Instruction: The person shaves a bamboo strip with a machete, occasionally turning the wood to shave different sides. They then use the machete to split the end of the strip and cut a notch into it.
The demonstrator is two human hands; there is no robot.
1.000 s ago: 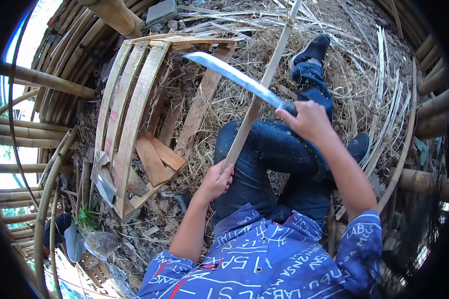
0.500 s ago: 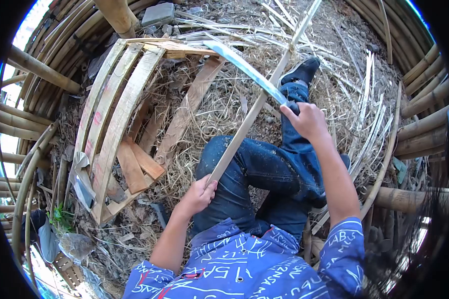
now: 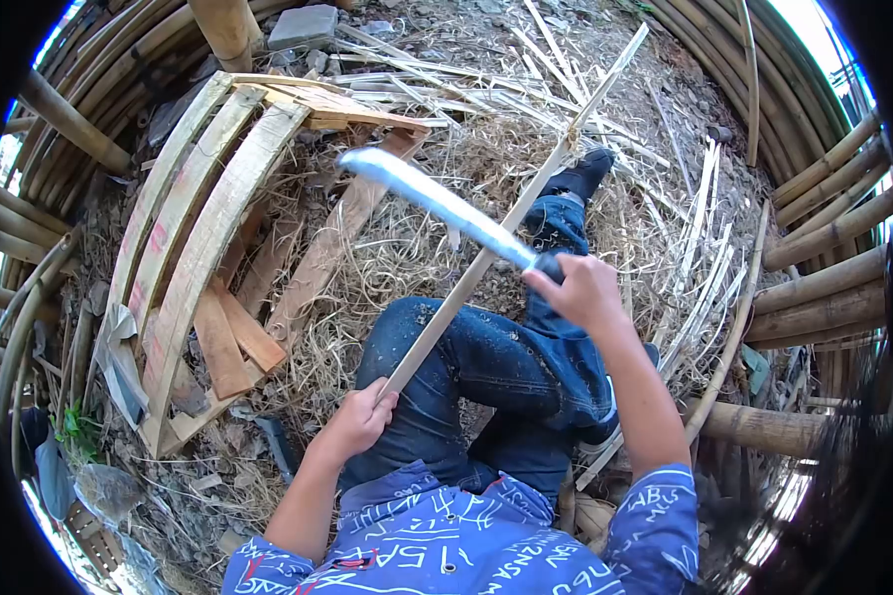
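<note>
Beige bamboo in a flat strip (image 3: 441, 323) slants toward one o'clock over a denim-clad knee (image 3: 397, 332), its near end pinched in the left hand (image 3: 363, 421), likely for steadiness, and the right hand (image 3: 590, 297) wraps the dark handle (image 3: 548, 265) of a curved steel knife (image 3: 442, 204) aimed at ten o'clock.

The strip (image 3: 456, 296) runs over the knee (image 3: 397, 332), right of the crate (image 3: 218, 223).

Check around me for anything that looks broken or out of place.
The slatted wooden crate on your left looks broken: loose boards lie within its frame, and a crumpled scrap clings to its near end. Curly shavings litter the ground too.
</note>
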